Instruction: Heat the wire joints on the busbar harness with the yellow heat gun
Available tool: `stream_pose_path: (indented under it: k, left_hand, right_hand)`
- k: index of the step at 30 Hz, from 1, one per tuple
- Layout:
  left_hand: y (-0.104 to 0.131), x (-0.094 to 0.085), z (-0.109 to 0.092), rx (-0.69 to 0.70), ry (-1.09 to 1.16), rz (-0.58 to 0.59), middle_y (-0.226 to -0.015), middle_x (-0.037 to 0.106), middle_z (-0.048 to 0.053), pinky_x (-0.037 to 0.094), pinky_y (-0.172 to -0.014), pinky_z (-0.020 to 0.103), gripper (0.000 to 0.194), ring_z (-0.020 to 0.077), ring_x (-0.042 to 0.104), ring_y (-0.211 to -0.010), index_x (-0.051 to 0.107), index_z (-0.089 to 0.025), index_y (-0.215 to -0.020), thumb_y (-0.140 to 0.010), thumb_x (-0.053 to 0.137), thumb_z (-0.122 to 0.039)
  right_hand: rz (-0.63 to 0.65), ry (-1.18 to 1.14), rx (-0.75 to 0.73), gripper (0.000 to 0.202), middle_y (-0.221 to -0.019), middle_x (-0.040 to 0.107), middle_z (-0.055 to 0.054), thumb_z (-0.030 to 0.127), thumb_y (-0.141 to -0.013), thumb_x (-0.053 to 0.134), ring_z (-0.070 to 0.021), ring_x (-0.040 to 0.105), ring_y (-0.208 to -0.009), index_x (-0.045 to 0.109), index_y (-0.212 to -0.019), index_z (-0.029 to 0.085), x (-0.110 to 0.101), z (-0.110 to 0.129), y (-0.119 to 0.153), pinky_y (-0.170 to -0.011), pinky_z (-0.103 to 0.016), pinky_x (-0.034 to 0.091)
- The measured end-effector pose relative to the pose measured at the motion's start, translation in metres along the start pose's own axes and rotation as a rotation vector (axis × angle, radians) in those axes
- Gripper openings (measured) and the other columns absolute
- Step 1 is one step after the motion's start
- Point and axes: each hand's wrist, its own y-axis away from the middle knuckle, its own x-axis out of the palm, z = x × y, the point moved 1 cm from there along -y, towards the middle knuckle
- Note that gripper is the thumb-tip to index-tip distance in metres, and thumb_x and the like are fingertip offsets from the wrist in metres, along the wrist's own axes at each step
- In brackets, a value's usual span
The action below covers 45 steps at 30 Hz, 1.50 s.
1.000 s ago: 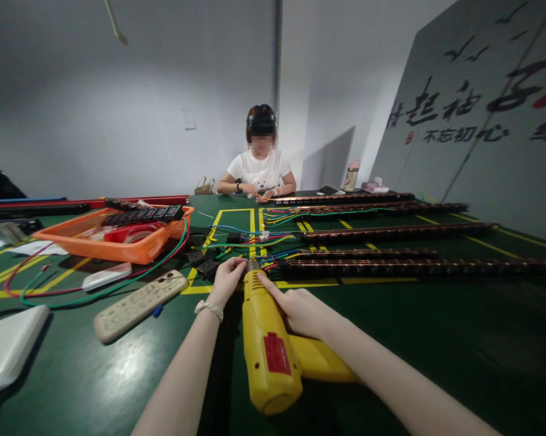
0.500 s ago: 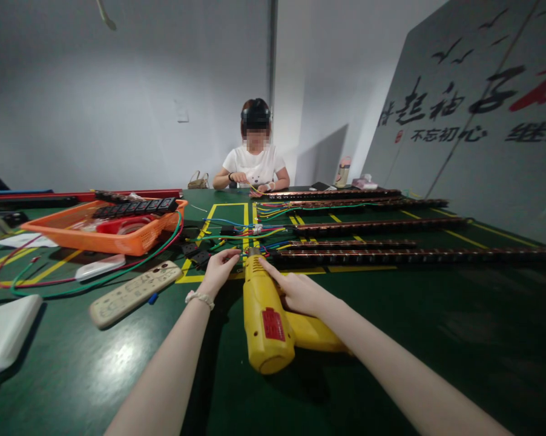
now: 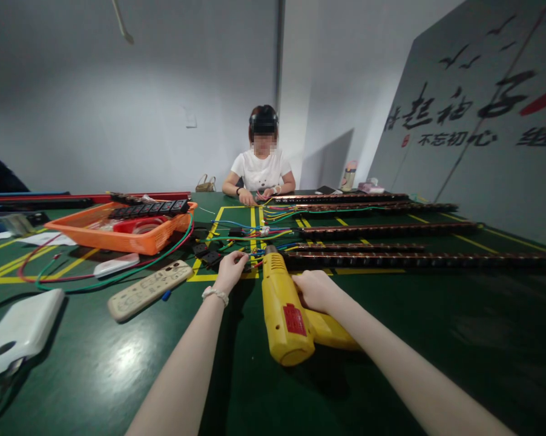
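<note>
My right hand (image 3: 317,292) is wrapped round the yellow heat gun (image 3: 277,303), which lies on its side with its metal nozzle pointing away from me. My left hand (image 3: 230,270), with fingers pinched together, is just left of the nozzle. Thin coloured wires (image 3: 257,261) run up to these fingertips, so it appears to hold their ends, though the exact grip is small and partly hidden. Right of the nozzle, the wires lead to a long dark strip (image 3: 391,260) with copper-coloured edges. Small black connectors (image 3: 206,254) lie beyond my left hand.
Further strips (image 3: 382,230) lie parallel across the green table (image 3: 413,345). An orange basket (image 3: 150,243) of parts, a beige power strip (image 3: 150,290) and a white device (image 3: 25,330) are at left. Opposite sits a person (image 3: 261,172) handling wires.
The heat gun has moved right, so its nozzle is farther from my left fingers. My right forefinger no longer stretches along the gun. The person opposite has lowered one hand.
</note>
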Motion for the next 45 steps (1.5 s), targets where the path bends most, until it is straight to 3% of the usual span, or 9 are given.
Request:
stream_pose_path:
  k: [4, 12, 23, 34, 40, 45]
  left_hand:
    - [0.003, -0.001, -0.006, -0.029, -0.074, 0.012, -0.073, 0.063, 0.005, 0.036, -0.063, 0.025, 0.036, 0.0158, 0.053, -0.070, 0.063, -0.014, -0.075, -0.076, 0.048, -0.046]
    - [-0.002, -0.002, -0.002, 0.011, 0.015, 0.041, -0.067, 0.058, 0.004, 0.037, -0.063, 0.024, 0.044, 0.0147, 0.049, -0.067, 0.059, -0.013, -0.070, -0.077, 0.042, -0.053]
    - [-0.004, -0.001, 0.002, -0.021, 0.036, 0.053, -0.065, 0.056, 0.003, 0.035, -0.062, 0.024, 0.040, 0.0142, 0.047, -0.066, 0.055, -0.014, -0.066, -0.072, 0.043, -0.052]
    - [-0.002, 0.002, 0.002, -0.036, 0.008, 0.026, -0.062, 0.056, 0.003, 0.035, -0.060, 0.025, 0.040, 0.0145, 0.051, -0.061, 0.058, -0.015, -0.068, -0.078, 0.041, -0.049]
    - [-0.001, 0.001, -0.004, -0.055, 0.003, 0.021, -0.063, 0.057, 0.003, 0.034, -0.060, 0.026, 0.042, 0.0151, 0.051, -0.062, 0.059, -0.014, -0.067, -0.077, 0.041, -0.051]
    - [-0.002, 0.001, -0.003, -0.057, 0.018, 0.032, -0.065, 0.059, 0.005, 0.035, -0.063, 0.026, 0.048, 0.0162, 0.051, -0.065, 0.060, -0.013, -0.066, -0.074, 0.040, -0.057]
  right_hand:
    - [-0.013, 0.026, -0.072, 0.022, -0.086, 0.066, -0.012, 0.022, -0.075, 0.049, -0.0263, 0.063, -0.083, 0.065, -0.088, 0.014, -0.001, 0.008, -0.006, -0.070, -0.031, 0.045]
    - [-0.047, 0.025, -0.176, 0.023, -0.085, 0.067, -0.010, 0.025, -0.074, 0.049, -0.0250, 0.063, -0.081, 0.066, -0.087, 0.014, 0.000, 0.034, -0.022, -0.067, -0.029, 0.045]
    - [-0.070, -0.015, -0.186, 0.022, -0.085, 0.067, -0.007, 0.023, -0.074, 0.048, -0.0226, 0.063, -0.081, 0.065, -0.087, 0.017, 0.003, 0.026, -0.018, -0.066, -0.027, 0.042]
    - [-0.054, 0.029, -0.010, 0.021, -0.085, 0.066, -0.007, 0.018, -0.078, 0.044, -0.0219, 0.062, -0.079, 0.063, -0.087, 0.017, -0.001, -0.019, 0.004, -0.064, -0.026, 0.038]
    - [-0.049, 0.059, 0.005, 0.021, -0.084, 0.066, -0.010, 0.016, -0.076, 0.044, -0.0236, 0.062, -0.082, 0.063, -0.086, 0.015, -0.003, -0.015, 0.003, -0.068, -0.028, 0.039]
    - [-0.027, 0.053, -0.071, 0.019, -0.081, 0.067, -0.008, 0.020, -0.073, 0.048, -0.0241, 0.062, -0.081, 0.064, -0.082, 0.016, -0.006, 0.007, -0.001, -0.071, -0.029, 0.040]
